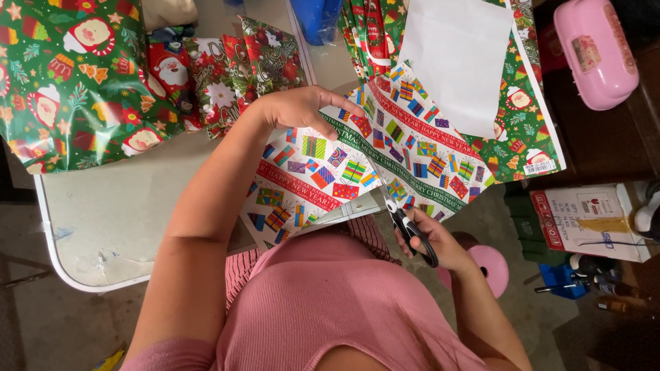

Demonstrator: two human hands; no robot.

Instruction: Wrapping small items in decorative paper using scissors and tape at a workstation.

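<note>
A sheet of white gift-pattern wrapping paper lies over the table's near right corner and hangs off the edge. My left hand rests flat on its upper left part, fingers spread, pinning it down. My right hand grips black-handled scissors whose blades meet the paper's lower edge. A plain white sheet lies on top of the paper farther back.
Green wrapping paper with Santa faces covers the table's left. Red crumpled wrapping sits behind my left hand. A pink case, a cardboard box and a pink stool stand at the right. The grey table edge runs lower left.
</note>
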